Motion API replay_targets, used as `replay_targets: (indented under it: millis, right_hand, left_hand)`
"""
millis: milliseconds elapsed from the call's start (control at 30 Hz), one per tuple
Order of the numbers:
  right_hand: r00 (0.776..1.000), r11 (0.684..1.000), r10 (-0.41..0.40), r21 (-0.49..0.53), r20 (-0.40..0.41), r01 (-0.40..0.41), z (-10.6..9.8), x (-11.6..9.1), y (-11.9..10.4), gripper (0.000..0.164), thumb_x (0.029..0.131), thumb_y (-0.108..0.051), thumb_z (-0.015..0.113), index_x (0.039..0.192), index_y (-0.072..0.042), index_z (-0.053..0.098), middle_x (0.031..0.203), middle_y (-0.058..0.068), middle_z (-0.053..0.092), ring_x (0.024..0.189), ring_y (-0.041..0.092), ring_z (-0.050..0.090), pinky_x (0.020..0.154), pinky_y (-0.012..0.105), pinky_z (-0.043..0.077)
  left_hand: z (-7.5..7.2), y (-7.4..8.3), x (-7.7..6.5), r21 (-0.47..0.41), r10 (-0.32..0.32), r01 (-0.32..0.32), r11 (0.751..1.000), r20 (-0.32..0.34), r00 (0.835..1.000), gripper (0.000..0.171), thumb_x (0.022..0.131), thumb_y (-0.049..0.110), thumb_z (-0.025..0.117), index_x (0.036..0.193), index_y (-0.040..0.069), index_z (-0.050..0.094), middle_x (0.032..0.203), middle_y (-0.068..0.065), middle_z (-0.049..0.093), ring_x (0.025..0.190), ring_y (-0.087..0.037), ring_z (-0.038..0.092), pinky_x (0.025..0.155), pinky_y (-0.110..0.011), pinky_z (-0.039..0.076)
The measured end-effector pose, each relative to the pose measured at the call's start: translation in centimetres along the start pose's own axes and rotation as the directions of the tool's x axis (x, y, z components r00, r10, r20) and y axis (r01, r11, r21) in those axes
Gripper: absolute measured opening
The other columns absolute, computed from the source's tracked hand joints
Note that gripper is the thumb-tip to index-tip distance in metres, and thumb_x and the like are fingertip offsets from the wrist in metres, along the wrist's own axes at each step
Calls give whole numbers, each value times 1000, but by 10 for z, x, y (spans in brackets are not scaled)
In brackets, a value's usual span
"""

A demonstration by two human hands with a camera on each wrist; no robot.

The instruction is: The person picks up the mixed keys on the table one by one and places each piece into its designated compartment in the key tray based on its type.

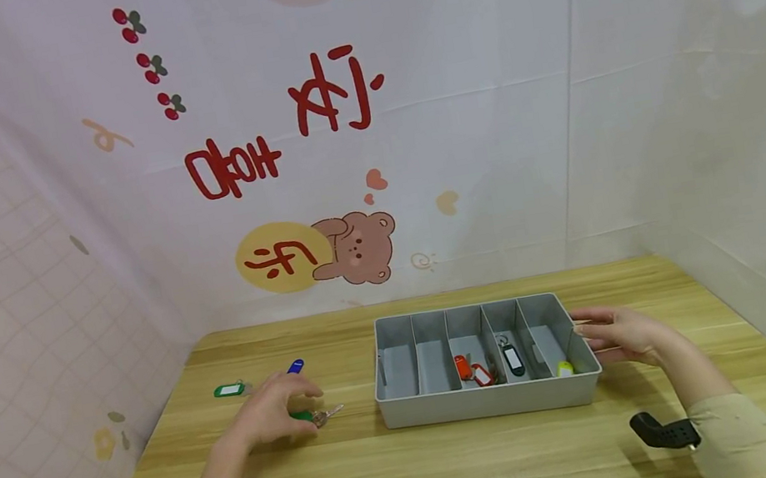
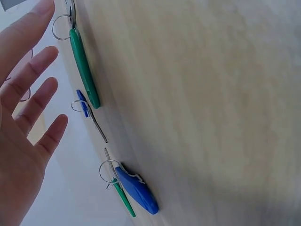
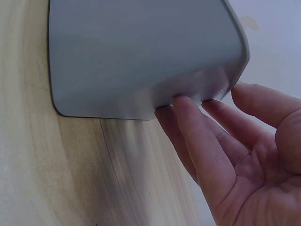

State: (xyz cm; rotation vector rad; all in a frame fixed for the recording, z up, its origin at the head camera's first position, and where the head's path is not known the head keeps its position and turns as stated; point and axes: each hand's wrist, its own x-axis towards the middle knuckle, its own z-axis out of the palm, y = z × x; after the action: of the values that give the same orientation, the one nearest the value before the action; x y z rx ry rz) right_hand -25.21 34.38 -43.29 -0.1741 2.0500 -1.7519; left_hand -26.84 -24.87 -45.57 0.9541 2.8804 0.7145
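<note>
My left hand (image 1: 269, 412) hovers over the table's left part, fingers spread and holding nothing. Just by its thumb and fingertips lies a green key tag (image 1: 301, 415) with a metal key (image 1: 329, 415) on a ring. In the left wrist view that green tag (image 2: 84, 68) stands apart from the fingers. My right hand (image 1: 623, 336) touches the right end of a grey five-slot tray (image 1: 487, 403). In the right wrist view its fingertips (image 3: 182, 101) rest against the end wall of the tray (image 3: 141, 52), with the thumb up at the rim.
Past the left hand lie a blue key tag (image 1: 295, 367) and another green key tag (image 1: 229, 390). The left wrist view shows a second blue tag (image 2: 137, 189). Inside the tray are red tags (image 1: 482, 375), a black tag (image 1: 513, 359) and a yellow tag (image 1: 564, 368).
</note>
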Motion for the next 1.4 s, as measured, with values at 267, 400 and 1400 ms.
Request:
replay_targets:
  millis: [267,400,1400]
  right_hand:
    - [1000,1000,-5,20,13,5,1,0,-1,65,104,-12,52,149,17,16,129,14,59,107,25,66,90,44,53]
    - [1000,1000,-5,26,18,5,0,1,-1,64,104,-12,51,149,17,15,128,13,60,107,25,66,89,44,53]
    - [1000,1000,-5,8,12,5,1,-1,-1,63,105,-11,50,149,17,16,131,17,57,108,25,65,90,45,53]
  left_hand:
    - [0,-2,3,-5,35,-35,999,-1,999,31,73,19,90,100,14,76,105,4,70,108,-28,61,111,-62,22]
    - [0,-3,4,7,42,-42,999,-9,999,24,73,16,89,94,16,77,100,7,70,103,-24,62,110,-61,25]
    - [5,-4,6,37,32,-31,999,-3,999,14,77,13,85,80,23,76,86,16,67,87,-9,54,79,-36,46]
